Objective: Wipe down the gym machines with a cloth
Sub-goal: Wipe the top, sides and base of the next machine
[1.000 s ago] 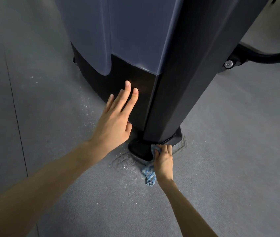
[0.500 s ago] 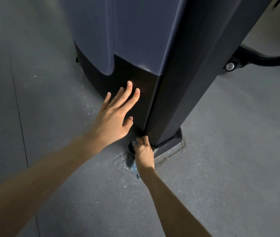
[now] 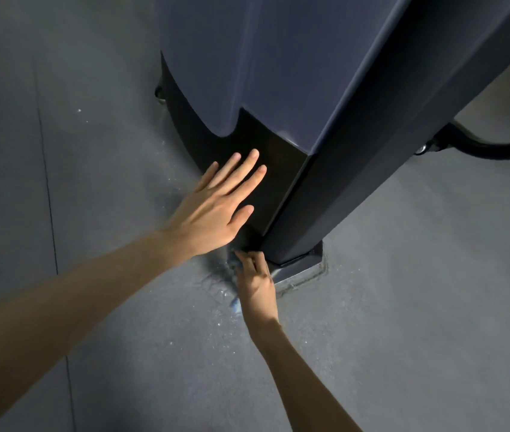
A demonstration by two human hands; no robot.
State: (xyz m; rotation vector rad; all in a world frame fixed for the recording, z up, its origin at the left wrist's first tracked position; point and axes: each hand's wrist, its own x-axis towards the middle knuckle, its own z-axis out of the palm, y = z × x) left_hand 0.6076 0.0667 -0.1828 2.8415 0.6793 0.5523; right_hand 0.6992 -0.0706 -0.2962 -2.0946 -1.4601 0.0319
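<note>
I have my left hand laid flat on the black lower panel of the machine, fingers straight, holding nothing, only bracing; my right hand is down at the corner where the machine meets the floor, fingers bent round the blue cloth; most of the cloth is hidden under the palm, with one scrap showing by the heel of the hand and another by the fingertips.

The step in hand, as I judge it, is wiping the bottom edge and the metal foot plate; to do it well I would push the cloth right into the seam between panel and plate, then draw it along the edge in one direction rather than scrub back and forth, since the white grit scattered on the floor near that corner could otherwise be smeared onto the dark surface; I would fold to a fresh face before going up the panel; the bare left palm may leave prints on the black panel, so that patch wants a pass too.
</note>
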